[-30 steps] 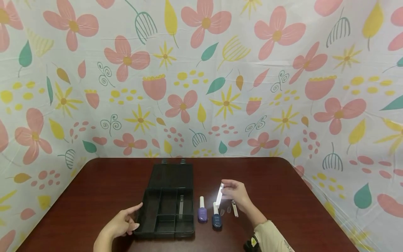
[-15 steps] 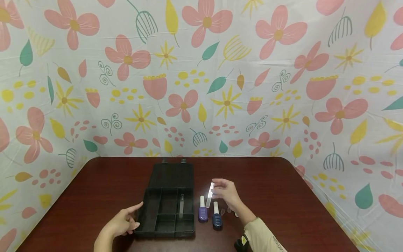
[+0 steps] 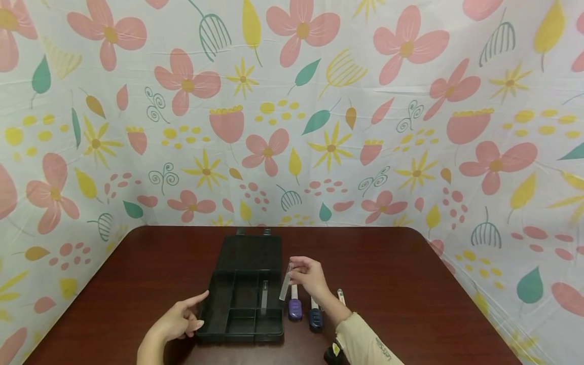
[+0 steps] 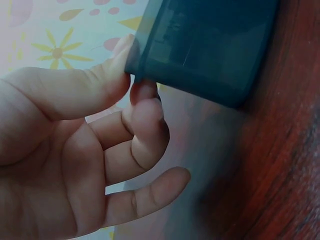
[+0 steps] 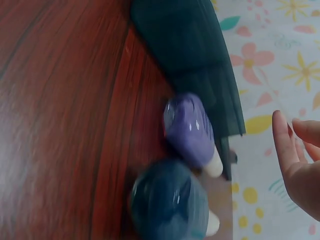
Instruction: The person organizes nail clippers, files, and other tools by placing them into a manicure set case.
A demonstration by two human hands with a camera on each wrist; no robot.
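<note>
My left hand (image 3: pixel 175 324) pinches the left side of a dark, open organizer box (image 3: pixel 242 336); in the left wrist view, a thumb (image 4: pixel 107 82) and finger meet at its rim. Between the thumb and fingers of my right hand (image 3: pixel 311 278) is a thin, clear nail file (image 3: pixel 285 287), held tilted just right of the box. A similar clear strip (image 3: pixel 264 296) lies in the box's right compartment. Below my right hand are a purple nail polish bottle (image 3: pixel 295 309) and a dark blue one (image 3: pixel 315 320), both with white caps.
The box's lid (image 3: pixel 251 253) lies folded back toward the far table edge. Behind my right wrist, a nail clipper (image 3: pixel 341 296) is partly hidden on the brown table (image 3: pixel 401 284). A flowered cloth (image 3: pixel 283 126) hangs beyond the table.
My right hand has moved left with the nail file, from above the blue bottle to beside the box's right edge. The left hand has stayed at the box.
</note>
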